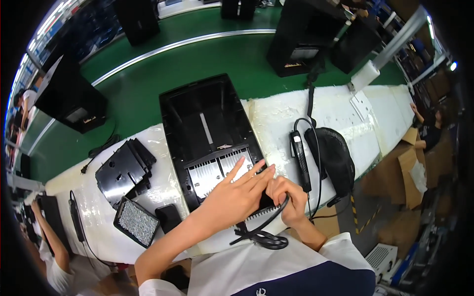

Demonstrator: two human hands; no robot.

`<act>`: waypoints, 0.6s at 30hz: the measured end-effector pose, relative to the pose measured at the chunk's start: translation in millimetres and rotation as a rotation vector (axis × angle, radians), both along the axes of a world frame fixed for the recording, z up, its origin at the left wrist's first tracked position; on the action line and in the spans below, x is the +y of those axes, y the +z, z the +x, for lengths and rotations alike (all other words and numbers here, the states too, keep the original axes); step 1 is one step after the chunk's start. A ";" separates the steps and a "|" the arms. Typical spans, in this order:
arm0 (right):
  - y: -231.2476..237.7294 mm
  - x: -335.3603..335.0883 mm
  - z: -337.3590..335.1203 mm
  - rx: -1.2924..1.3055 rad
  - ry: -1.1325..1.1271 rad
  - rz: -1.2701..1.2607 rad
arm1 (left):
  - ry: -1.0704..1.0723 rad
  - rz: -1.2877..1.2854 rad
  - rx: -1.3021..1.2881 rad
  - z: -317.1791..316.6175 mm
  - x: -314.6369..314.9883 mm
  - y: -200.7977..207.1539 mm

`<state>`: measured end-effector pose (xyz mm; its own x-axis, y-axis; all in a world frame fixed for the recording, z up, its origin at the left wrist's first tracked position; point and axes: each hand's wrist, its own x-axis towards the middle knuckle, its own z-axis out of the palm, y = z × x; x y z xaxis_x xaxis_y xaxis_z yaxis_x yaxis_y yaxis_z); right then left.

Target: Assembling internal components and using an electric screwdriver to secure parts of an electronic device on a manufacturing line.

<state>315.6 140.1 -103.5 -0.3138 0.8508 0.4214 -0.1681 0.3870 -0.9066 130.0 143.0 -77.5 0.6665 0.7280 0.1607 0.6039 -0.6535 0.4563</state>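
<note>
1 black cord [266, 239]: clamped in right hand [290, 200], at near end of black casing [187, 128]. Left hand [236, 198]: spread over casing, fingers apart. Cord handling is apparently underway; steady guiding is probably required.

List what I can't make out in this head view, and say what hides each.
Head view: the stretch of black cable inside the right hand, hidden by its grip.
Head view: part of the silvery ribbed plate, covered by the left hand.
Head view: single metal bits in the black tray, too small to tell apart.
Head view: the lower-left co-worker, partly cut off by the picture's dark edge.
</note>
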 end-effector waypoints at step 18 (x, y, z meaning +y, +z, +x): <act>20.6 -15.1 9.2 0.283 -0.095 -0.238 | -0.084 -0.287 -0.420 4.2 -9.4 -0.5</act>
